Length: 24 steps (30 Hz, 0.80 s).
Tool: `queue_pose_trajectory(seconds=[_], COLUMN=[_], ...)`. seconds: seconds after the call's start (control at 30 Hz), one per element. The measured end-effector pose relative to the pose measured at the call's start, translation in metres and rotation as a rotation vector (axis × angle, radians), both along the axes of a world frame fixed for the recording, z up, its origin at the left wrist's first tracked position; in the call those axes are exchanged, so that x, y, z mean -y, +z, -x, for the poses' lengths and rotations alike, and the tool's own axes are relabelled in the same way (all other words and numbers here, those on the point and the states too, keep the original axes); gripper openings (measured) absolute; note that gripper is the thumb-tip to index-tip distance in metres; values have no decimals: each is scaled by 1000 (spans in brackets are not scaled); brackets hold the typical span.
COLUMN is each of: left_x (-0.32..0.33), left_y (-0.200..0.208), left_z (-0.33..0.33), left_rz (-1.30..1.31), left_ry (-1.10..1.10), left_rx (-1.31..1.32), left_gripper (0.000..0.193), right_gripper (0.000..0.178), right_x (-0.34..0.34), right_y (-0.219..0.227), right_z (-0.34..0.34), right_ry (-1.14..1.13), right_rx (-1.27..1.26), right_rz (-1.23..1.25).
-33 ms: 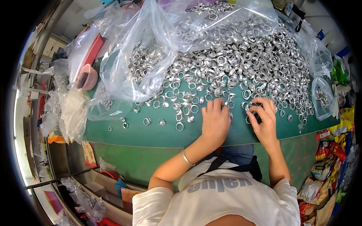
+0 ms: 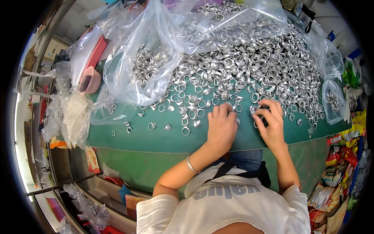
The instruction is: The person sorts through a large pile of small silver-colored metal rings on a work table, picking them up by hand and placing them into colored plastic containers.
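Observation:
A large heap of silver metal rings [image 2: 249,56] covers the far part of the green table [image 2: 167,142], with loose rings scattered toward me. My left hand [image 2: 222,128] is closed palm down near the table's front edge, just below the heap. A silver ring [image 2: 237,121] peeks out at its right side by the thumb; its fingertips are mostly hidden. To the right, my right hand [image 2: 272,123] curls with thumb and fingers pinched around a ring [image 2: 254,109] at the heap's near edge.
Clear plastic bags [image 2: 128,78] lie over the left and back of the heap. A pink basket [image 2: 90,80] stands at the left, and a small bag of rings [image 2: 333,101] hangs at the right edge. Colourful packets [image 2: 327,195] pile up at the lower right, open drawers [image 2: 105,191] at the lower left.
Both hands have shifted only very slightly, a little to the left. The rings on the table look the same.

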<state>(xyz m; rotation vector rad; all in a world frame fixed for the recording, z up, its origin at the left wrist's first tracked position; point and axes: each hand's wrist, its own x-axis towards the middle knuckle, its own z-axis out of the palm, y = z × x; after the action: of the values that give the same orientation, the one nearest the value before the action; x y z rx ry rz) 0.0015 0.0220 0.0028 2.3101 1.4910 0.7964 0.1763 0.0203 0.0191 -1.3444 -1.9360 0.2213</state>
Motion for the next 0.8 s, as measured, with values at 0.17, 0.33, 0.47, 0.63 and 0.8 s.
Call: queue_pose_trajectory(seconds=[0.17,0.33,0.47,0.63,0.8], left_x=[8,10,18,27,36], left_y=[-1,2,17,25,-8], left_z=[26,39,26,16,34], left_rz=[-50,-3,117,1491,1218], left_ry=[39,30,67,97,-142], left_rx=[33,79,337,1759,1291], left_gripper=[25,31,30,31,27], right_gripper=[14,14,18,16,26], right_x=[-16,-10,5,12,-17], right_y=[-13,-3,3,21,9], right_z=[20,13,9,27,33], right_ry=[113,72,152,416,245], right_rx=[197,151,-120,-139,-66], right_rz=[-30,42,225,252,192])
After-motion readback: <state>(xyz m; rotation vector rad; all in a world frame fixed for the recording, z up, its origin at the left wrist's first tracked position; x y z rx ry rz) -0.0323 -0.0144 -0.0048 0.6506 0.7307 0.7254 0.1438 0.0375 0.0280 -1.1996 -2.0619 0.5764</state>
